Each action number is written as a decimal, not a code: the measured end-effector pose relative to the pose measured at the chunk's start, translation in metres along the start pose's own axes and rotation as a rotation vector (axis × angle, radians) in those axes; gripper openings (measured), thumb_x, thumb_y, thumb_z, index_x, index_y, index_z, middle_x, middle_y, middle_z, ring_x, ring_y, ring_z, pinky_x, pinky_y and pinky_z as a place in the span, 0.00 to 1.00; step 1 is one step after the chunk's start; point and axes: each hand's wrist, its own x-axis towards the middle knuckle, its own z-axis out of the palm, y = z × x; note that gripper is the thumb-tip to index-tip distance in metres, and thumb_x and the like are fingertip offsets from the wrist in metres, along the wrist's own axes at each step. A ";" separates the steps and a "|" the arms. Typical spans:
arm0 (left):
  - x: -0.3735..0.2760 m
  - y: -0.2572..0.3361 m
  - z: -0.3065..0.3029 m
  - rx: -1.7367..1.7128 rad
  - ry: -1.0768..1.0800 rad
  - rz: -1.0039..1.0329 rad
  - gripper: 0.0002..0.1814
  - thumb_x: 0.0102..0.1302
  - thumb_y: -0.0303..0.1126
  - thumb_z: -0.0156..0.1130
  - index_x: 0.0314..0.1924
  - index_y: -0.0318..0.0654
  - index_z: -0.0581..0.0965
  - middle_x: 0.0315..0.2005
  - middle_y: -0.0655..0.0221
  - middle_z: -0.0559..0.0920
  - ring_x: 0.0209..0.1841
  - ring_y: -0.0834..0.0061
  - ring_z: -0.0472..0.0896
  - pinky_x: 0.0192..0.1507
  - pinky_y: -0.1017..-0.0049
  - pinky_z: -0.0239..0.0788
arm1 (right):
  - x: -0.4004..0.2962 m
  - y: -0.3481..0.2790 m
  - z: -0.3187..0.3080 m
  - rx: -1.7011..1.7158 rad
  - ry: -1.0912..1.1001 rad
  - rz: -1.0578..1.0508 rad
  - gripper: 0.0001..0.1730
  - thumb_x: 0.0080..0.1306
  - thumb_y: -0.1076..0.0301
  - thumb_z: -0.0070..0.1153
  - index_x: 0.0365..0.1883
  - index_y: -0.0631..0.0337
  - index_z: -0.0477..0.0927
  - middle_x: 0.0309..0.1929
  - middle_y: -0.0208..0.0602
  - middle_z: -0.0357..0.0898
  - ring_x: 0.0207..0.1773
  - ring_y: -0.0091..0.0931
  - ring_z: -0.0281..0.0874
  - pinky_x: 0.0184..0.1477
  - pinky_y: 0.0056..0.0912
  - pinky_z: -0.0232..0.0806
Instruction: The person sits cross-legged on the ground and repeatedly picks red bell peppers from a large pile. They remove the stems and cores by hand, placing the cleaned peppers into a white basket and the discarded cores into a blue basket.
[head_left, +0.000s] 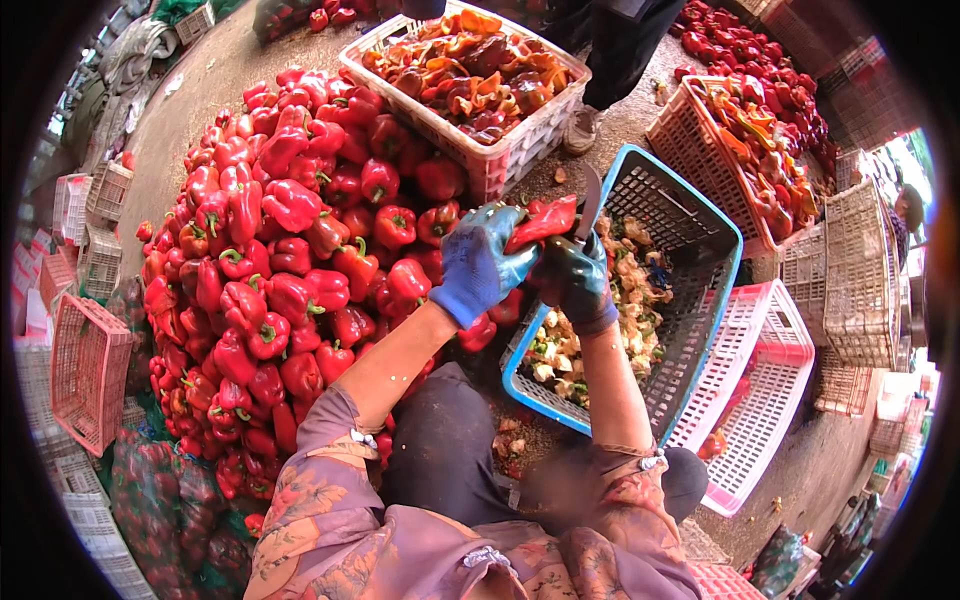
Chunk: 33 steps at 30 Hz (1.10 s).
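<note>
My left hand (486, 259), in a blue coated work glove, grips a piece of red bell pepper (546, 221). Close beside it, my right hand (576, 274) in the same kind of glove holds a knife (590, 196) with its blade pointing up. Both hands meet over the near left edge of a blue-rimmed plastic crate (731, 247). Pale pepper cores (630, 289) with seeds and green stems lie in that crate. A large heap of whole red bell peppers (292, 285) rises on my left.
A white-and-pink crate (502, 161) of cut peppers stands ahead, beside another person's leg (626, 60). A reddish crate (697, 157) at right also holds cut pieces. Nearer lies a pink-and-white crate (750, 420). Filled mesh sacks (165, 495) and a pink crate (90, 371) line the left.
</note>
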 end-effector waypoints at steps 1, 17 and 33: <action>-0.002 0.003 -0.001 -0.182 0.005 -0.021 0.20 0.51 0.35 0.72 0.45 0.38 0.81 0.38 0.57 0.83 0.42 0.54 0.82 0.44 0.59 0.74 | -0.004 -0.002 -0.002 0.049 -0.049 -0.009 0.14 0.64 0.72 0.58 0.48 0.59 0.78 0.30 0.29 0.79 0.27 0.24 0.79 0.30 0.28 0.73; -0.021 -0.006 -0.049 0.434 0.091 0.117 0.17 0.57 0.34 0.67 0.47 0.39 0.79 0.42 0.60 0.82 0.41 0.56 0.81 0.38 0.59 0.74 | -0.023 -0.003 0.044 -1.634 0.211 -0.544 0.10 0.60 0.71 0.57 0.41 0.57 0.79 0.37 0.47 0.81 0.38 0.47 0.80 0.38 0.45 0.73; -0.068 0.051 -0.022 -1.075 -0.416 -0.102 0.25 0.62 0.36 0.71 0.55 0.28 0.77 0.36 0.73 0.80 0.39 0.83 0.75 0.44 0.74 0.72 | -0.165 -0.037 -0.088 -1.297 0.232 -0.578 0.22 0.65 0.68 0.58 0.57 0.61 0.75 0.35 0.29 0.78 0.28 0.21 0.74 0.28 0.22 0.68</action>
